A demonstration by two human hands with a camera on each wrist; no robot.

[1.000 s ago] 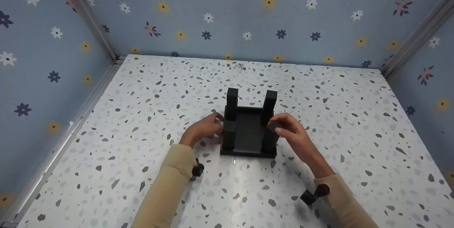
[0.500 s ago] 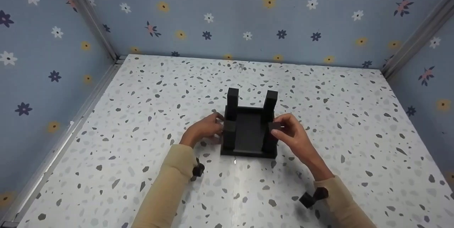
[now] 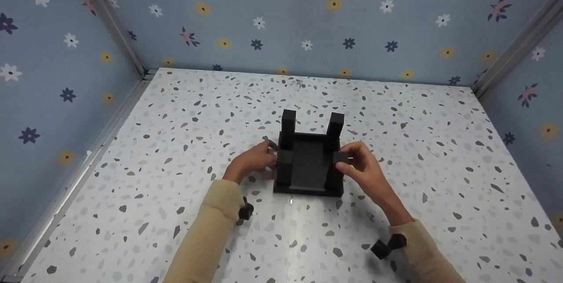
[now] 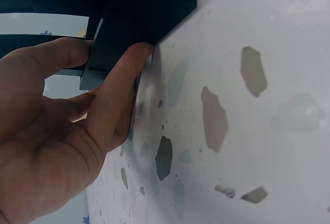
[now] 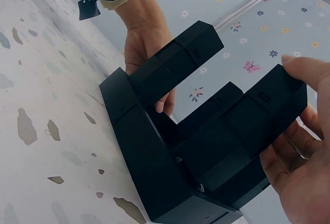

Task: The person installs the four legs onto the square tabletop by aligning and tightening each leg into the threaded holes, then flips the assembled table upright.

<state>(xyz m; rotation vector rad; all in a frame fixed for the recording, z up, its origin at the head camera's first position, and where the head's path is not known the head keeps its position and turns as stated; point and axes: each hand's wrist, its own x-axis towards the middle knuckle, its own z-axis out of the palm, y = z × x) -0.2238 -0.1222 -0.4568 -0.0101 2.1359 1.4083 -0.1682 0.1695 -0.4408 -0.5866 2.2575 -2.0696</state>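
Observation:
A black rectangular frame with a flat panel between its sides lies on the table, several square posts rising from it like an upturned stool. At its left side, my left hand holds the frame by the near left post; in the left wrist view, the fingers touch the post and the base edge. My right hand pinches the top of the near right post, thumb on one face and fingers behind. This post stands upright in its corner. Small raised marks show on the posts.
The white speckled table extends around the frame. Blue flowered walls close it in at the back and both sides, with metal rails at the corners. Small black camera mounts stick out from both sleeves.
My right thumb and fingers have shifted slightly to the right on the near right post, uncovering its top, which now sits a little further right. The left hand and frame look unmoved.

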